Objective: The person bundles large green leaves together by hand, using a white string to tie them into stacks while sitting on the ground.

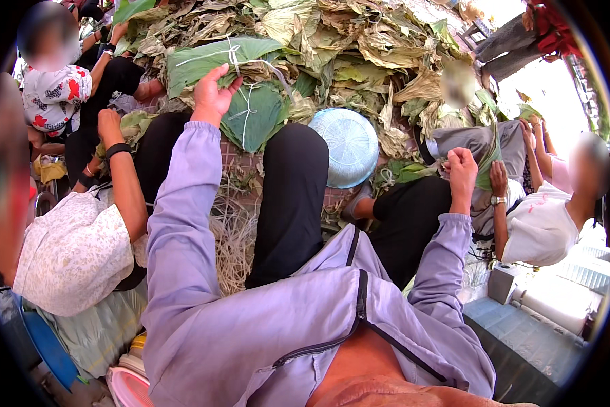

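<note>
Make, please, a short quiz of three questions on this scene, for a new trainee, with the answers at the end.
1. Choose one. The camera wearer's left hand is nearest to:
a) the pile of pale strips
b) the tied green leaves
c) a co-worker's wristwatch

2. True or false: the wearer's right hand is curled, not spread flat.

3. Fill in the colour: in the picture, a round, light ____ container shows between the wearer's knees.

Key: 1. b; 2. true; 3. blue
</note>
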Available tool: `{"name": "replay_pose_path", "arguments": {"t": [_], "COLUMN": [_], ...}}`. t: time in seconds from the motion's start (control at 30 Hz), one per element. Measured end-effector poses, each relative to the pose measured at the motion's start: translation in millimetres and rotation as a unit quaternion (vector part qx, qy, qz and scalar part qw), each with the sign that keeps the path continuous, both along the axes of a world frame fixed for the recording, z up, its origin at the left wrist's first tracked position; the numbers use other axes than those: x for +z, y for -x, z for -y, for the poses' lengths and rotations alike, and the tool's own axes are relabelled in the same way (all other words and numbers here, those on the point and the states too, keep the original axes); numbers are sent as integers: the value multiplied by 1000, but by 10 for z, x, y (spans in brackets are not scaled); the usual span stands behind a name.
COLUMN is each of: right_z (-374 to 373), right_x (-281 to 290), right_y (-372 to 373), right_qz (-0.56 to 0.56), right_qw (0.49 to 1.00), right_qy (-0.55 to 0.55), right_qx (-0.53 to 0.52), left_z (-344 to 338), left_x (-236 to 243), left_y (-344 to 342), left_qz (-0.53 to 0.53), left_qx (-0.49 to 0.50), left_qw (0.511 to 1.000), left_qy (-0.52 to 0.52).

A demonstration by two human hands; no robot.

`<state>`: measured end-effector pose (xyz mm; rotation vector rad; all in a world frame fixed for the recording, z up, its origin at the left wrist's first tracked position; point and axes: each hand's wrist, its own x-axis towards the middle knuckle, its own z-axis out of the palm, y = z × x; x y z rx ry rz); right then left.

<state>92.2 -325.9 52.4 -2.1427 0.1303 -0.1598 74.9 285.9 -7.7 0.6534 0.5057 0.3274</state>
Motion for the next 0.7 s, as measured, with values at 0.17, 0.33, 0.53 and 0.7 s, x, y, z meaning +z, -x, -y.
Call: {"name": "replay_pose_path", "arguments": {"t": [0.17,0.33,0.53,0.7], "right_z": [-110,-159,-276,-200], "right_x": [20,5,21,-57], "right_y": [-45,-48,-77,-92], "right_qz": [-33,-73,-54,-30], "right_qw": [999,997,997,999], "right_qy": [21,4,-28,10], "right_qx": [11,16,46,34], "left_z": [99,614,718,1131], "left_x": [-982,-2524,-3074,-2440], "left_y": [388,1485,2765,3349], "left_qz": [-135,-388,-338,-235], "left_qx": [-25,-94,-235,-442], "left_qw": [989,917,887,482], "left_qy": [59,-11,-209,-720]}}
